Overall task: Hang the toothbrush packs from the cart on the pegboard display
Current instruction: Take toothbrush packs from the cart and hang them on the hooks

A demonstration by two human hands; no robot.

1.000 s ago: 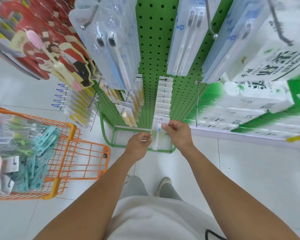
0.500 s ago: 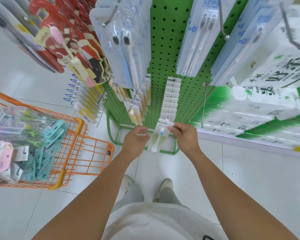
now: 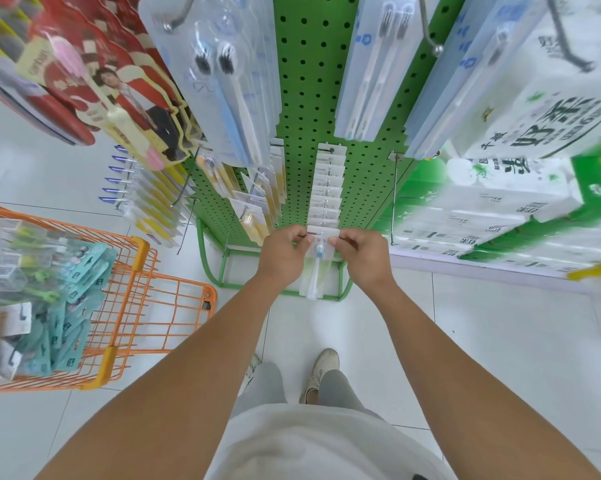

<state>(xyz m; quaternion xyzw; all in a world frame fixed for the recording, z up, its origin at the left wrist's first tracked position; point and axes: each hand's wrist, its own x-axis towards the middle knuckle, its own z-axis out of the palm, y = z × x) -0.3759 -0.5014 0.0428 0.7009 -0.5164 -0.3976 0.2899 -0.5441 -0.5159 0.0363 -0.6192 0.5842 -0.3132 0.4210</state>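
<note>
I hold a clear toothbrush pack [image 3: 315, 271] with a white header card and a blue-headed brush by its top corners. My left hand [image 3: 285, 256] pinches the left corner and my right hand [image 3: 361, 254] pinches the right one. The card sits at the front end of a peg that carries a row of matching white packs [image 3: 328, 188] on the green pegboard [image 3: 309, 81]. The orange cart [image 3: 125, 306] stands at my left, full of teal and clear packs [image 3: 67, 306].
Larger toothbrush packs [image 3: 229, 81] hang overhead on upper pegs, red ones [image 3: 84, 74] at the left. Yellow packs [image 3: 257, 209] hang left of my hands. An empty peg [image 3: 394, 202] juts out at the right, beside stacked tissue packs [image 3: 499, 209]. White tiled floor lies below.
Both hands have risen with the pack and closed in on its top corners, bringing the header card up to the front of the peg's row. The view has shifted closer to the pegboard.
</note>
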